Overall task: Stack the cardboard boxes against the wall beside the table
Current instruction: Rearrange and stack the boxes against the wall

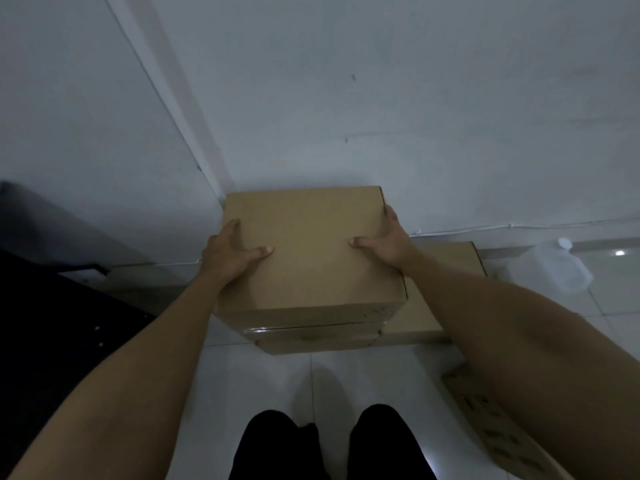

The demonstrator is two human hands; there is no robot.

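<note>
Both thumbs press flat on the lid of the top cardboard box while the fingers of the left hand and right hand wrap down its sides, gripping it. Directly under the fingers sits a stack of at least two boxes, backed against the wall in the corner. Beyond the right fingers a lower flat box lies on the floor; another printed box waits nearer the legs. Stacking appears partly done. All boxes are closed; contents unseen.
</note>
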